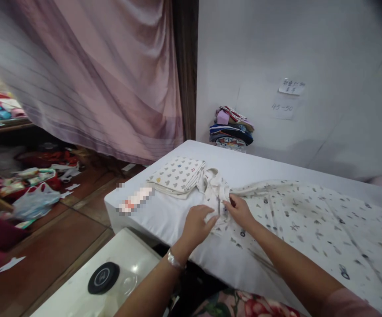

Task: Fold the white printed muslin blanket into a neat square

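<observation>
A long white cloth with small grey and black prints spreads over the right side of the white-covered table. Its left end is bunched into folds. My right hand is closed on these gathered folds, with thumb and fingers pinching the fabric. Just left of it, my left hand is at the near edge of the bunch, its thumb and fingers curved and apart. A silver-coloured band circles the left wrist. Beyond the hands lies a folded stack of white fabric with grey mouse-head shapes, next to the bunched end.
A pile of folded clothes stands by the wall behind the table. A black round object rests on a white surface at front left. Pink curtains hang at the back left. Bags and scraps lie on the tiled floor.
</observation>
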Demonstrator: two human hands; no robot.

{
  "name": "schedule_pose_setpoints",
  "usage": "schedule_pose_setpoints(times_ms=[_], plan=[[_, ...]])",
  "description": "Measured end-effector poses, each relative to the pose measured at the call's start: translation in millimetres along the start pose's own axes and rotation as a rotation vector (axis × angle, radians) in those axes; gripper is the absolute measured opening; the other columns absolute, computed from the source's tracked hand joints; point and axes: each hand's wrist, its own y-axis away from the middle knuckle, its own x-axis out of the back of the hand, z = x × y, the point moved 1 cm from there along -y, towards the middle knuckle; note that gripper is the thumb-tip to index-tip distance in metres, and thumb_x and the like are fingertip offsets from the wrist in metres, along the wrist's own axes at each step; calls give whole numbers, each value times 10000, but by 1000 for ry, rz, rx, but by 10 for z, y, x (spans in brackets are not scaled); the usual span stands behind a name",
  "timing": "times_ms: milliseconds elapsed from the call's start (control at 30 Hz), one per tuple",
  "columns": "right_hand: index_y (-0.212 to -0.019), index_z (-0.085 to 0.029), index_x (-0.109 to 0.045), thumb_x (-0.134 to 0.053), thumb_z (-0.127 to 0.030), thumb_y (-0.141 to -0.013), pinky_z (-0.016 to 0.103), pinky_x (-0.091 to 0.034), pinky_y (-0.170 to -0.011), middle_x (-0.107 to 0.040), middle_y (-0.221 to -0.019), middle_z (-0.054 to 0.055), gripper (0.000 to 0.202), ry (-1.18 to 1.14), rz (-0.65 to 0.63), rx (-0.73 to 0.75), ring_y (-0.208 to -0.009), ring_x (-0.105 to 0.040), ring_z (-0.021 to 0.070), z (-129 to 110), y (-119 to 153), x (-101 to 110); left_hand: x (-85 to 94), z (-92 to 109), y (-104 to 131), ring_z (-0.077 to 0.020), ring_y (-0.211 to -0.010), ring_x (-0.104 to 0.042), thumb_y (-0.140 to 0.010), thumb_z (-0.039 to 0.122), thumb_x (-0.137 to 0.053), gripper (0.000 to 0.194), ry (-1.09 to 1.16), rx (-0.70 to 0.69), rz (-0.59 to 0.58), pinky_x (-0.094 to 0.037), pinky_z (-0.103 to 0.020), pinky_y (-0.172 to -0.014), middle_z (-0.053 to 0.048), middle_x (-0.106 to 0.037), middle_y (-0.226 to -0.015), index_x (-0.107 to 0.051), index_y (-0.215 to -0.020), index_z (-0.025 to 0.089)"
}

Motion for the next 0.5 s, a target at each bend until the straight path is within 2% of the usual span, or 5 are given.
schedule_pose_setpoints(times_ms=[133, 233, 333, 500], plan=[[-839, -198, -534, -428, -268, -871, 260, -386, -654, -554, -776, 19, 131, 44, -101, 194, -716, -507, 153, -213, 158, -115, -185, 6, -230, -147, -724, -569, -802, 394, -561, 257, 429, 295, 116, -444, -267, -674, -30, -644, -820, -615, -918, 171], [-929, -198, -541, -427, -238, -872, 278, -406, -702, -569, -846, 45, 134, 88, -147, 258, -793, -524, 174, -296, 247, -136, -279, 4, -227, -128, -689, -539, -775, 392, -586, 293, 636, 419, 212, -428, -240, -637, -19, -626, -806, -595, -942, 152], [-979, -207, -570, -470, -253, -857, 282, -413, -720, -559, -879, 50, 165, 60, -188, 257, -826, -522, 178, -360, 270, -114, -297, 26, -145, -122, -694, -518, -776, 396, -582, 279, 681, 397, 261, -413, -234, -649, -10, -612, -787, -606, -896, 146], [-801, -199, -624, -536, -309, -809, 282, -404, -696, -533, -838, 34, 141, -169, -178, 97, -778, -505, 164, -477, 205, -95, -274, 26, -51, -110, -631, -461, -797, 400, -548, 262, 577, 443, 316, -366, -225, -596, 16, -544, -666, -601, -789, 144]])
